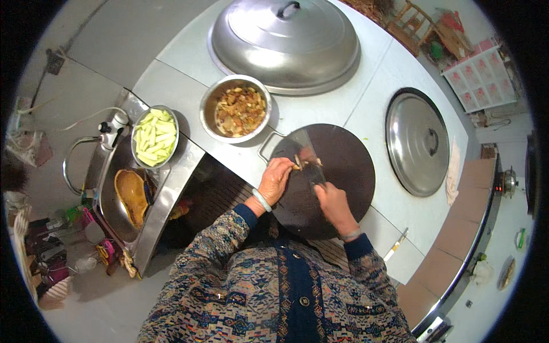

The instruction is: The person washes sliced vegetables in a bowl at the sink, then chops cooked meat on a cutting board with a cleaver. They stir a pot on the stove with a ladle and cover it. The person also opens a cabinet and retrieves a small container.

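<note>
My right hand (333,206) grips the handle of a kitchen cleaver (311,156), its broad blade over a round dark cutting board (343,171). Close to the blade's left side, my left hand (276,179) pinches a small pale-brown piece of food (296,166) against the board. A few small cut bits (318,162) lie by the blade, too small to identify. The board has a metal loop handle (266,143) at its upper left. Beyond it stands a steel bowl (207,116) of brown chopped food, and to the left a bowl of pale-green cut vegetable strips (155,136).
A large domed metal lid (283,47) covers the back of the white tiled counter (369,115). On the right are a flatter lid (414,145), a cloth (453,176) and a small knife (396,245). A steel sink (107,201) with a faucet (112,128) holds a yellow-brown gourd-shaped scoop (131,195).
</note>
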